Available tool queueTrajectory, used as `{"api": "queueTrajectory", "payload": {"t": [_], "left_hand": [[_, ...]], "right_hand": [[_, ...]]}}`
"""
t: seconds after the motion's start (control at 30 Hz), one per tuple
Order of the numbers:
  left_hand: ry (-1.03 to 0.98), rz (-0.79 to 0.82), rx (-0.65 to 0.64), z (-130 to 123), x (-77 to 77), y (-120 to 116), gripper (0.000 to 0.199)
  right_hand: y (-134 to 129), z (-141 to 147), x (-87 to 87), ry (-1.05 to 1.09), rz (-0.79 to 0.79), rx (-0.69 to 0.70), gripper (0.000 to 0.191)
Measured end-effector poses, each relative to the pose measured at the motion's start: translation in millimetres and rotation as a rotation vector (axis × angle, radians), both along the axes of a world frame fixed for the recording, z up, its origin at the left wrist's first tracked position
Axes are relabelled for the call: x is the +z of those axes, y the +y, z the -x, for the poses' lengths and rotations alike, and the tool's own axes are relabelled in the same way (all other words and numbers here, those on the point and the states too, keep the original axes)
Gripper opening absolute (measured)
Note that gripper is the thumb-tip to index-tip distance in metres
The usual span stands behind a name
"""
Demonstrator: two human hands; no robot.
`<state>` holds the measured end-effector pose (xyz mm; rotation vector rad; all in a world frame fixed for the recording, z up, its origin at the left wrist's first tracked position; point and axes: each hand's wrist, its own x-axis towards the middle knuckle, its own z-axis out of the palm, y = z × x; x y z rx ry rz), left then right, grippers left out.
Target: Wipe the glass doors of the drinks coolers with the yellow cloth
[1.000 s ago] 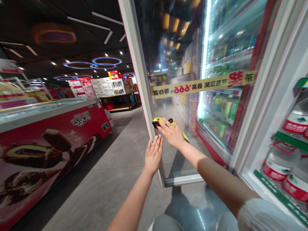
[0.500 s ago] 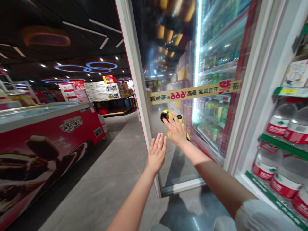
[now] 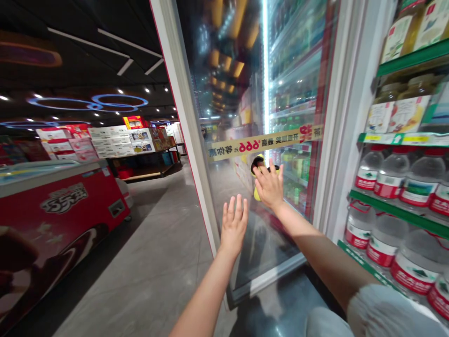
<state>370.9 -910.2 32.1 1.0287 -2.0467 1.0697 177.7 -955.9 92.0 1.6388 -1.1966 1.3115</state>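
My right hand (image 3: 271,188) presses a yellow and black cloth (image 3: 257,193) against the glass door (image 3: 252,243) of a drinks cooler, with its fingers spread. The cloth is bunched beneath the fingers and partly hidden by them. Lower and to the left, my left hand (image 3: 234,223) is open and flat, fingers stretched upward, over the glass near the door's frame. Whether it touches the glass I cannot tell. A yellow strip (image 3: 217,150) with reversed red and dark lettering crosses the door just above my right hand.
The door stands swung out from the cooler. On the right, green-edged shelves (image 3: 396,206) hold water bottles (image 3: 377,238) and bottled drinks (image 3: 409,110). A red chest freezer (image 3: 94,201) stands at the left, with stacked boxes (image 3: 121,140) behind it. Grey floor (image 3: 164,238) runs between.
My right hand has slid the cloth to the right along the glass, below the strip. My left hand has shifted inward from the door's frame. The view has turned right, showing more shelves.
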Motion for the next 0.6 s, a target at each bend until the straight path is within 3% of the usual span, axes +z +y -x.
{"api": "queueTrajectory", "payload": {"t": [0.17,0.3,0.4,0.5,0.6], "left_hand": [[-0.018,0.025,-0.001,-2.0,2.0,4.0,0.084],[-0.023,0.034,-0.028,-4.5,1.1,3.3,0.080],[-0.019,0.058,-0.007,-3.1,0.5,2.6,0.077],[-0.018,0.076,0.006,-1.7,1.3,1.5,0.074],[-0.009,0.071,-0.001,-2.7,1.8,-1.9,0.071]], "right_hand": [[-1.9,-0.8,-6.4,-0.284,0.153,-0.113,0.041],[-9.7,-6.3,7.8,-0.166,0.127,0.014,0.039],[-15.7,6.5,13.7,-0.318,0.208,0.024,0.037],[-13.4,10.6,-17.8,-0.440,0.223,-0.046,0.041],[-5.5,-2.7,-63.0,-0.137,0.045,-0.016,0.047]]}}
